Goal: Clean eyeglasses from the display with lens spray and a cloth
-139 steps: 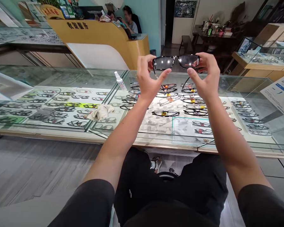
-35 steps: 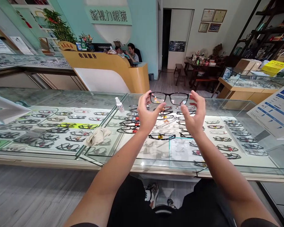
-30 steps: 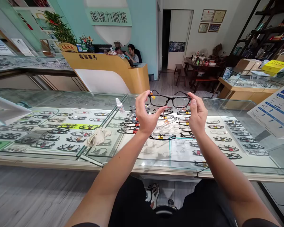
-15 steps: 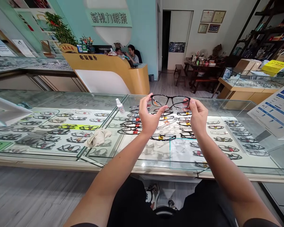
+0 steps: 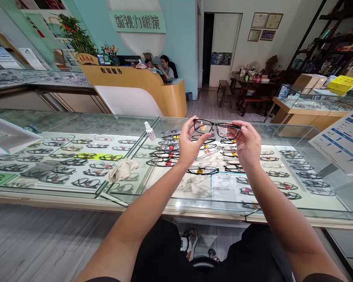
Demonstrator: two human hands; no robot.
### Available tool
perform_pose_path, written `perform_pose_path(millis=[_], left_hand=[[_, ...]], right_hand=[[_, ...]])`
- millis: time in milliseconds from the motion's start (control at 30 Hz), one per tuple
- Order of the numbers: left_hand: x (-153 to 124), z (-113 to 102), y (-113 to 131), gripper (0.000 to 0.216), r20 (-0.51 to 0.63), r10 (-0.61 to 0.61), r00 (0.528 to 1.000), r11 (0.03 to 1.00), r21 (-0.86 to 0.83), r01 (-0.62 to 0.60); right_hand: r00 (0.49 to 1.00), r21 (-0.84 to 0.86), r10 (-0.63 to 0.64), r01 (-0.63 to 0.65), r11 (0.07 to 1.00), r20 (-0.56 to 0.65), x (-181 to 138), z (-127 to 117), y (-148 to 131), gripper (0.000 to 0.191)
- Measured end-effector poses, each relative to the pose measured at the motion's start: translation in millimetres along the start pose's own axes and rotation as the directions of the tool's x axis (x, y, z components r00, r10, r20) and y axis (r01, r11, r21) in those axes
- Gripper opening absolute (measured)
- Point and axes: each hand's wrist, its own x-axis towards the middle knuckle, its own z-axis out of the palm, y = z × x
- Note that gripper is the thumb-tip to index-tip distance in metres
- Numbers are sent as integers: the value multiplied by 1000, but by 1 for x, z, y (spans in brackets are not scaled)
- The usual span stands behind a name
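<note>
A pair of black-framed eyeglasses (image 5: 214,126) is held up above the glass display case (image 5: 176,203), tilted down toward the right. My left hand (image 5: 190,144) is closed on the frame's left end, its thumb reaching toward the lower rim. The right end is pinched by my right hand (image 5: 248,143), near the hinge. Beneath them, inside the case, lie several rows of eyeglasses (image 5: 204,170). On the glass top to the left, a small white bottle (image 5: 150,131) stands upright and a crumpled beige cloth (image 5: 122,170) lies nearer to me.
At the right, a printed sheet (image 5: 341,137) stands on the case; a white stand (image 5: 11,137) is at the far left. Beyond the case are a wooden counter (image 5: 135,84) with people seated behind it, a dark table (image 5: 251,80) and another display case (image 5: 312,107).
The eyeglasses have shifted slightly right and tilted, their right end now lower. Both hands moved with them, and the right hand has turned a little. The bottle and cloth stay put.
</note>
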Motion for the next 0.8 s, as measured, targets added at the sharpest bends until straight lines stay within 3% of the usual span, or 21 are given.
perform_pose_path(millis=[100, 200, 300, 433, 533, 633, 800], left_hand=[[2, -3, 0, 82, 8, 40, 999, 999, 36, -40], [3, -8, 4, 81, 15, 137, 991, 977, 161, -137], [3, -12, 13, 80, 68, 270, 960, 896, 347, -277], [3, -15, 26, 79, 196, 353, 915, 796, 451, -404], [3, -16, 31, 79, 246, 338, 908, 826, 386, -412], [4, -17, 33, 82, 280, 231, 932, 905, 290, -312], [5, -19, 34, 84, 342, 80, 936, 979, 149, -138]], right_hand=[[999, -89, -54, 54, 995, 3, 2, -4, -1, 28], [979, -274, -203, 196, 941, 5, 4, -8, -9, 26], [939, -499, -304, 343, 796, 160, 4, -8, -17, 21], [903, -588, -255, 421, 690, 347, 4, -7, -17, 18], [919, -582, -154, 353, 733, 364, 6, -9, -13, 21], [927, -510, 17, 190, 839, 374, 9, -13, -11, 22], [879, -311, 231, -101, 945, 416, 12, -16, -10, 23]])
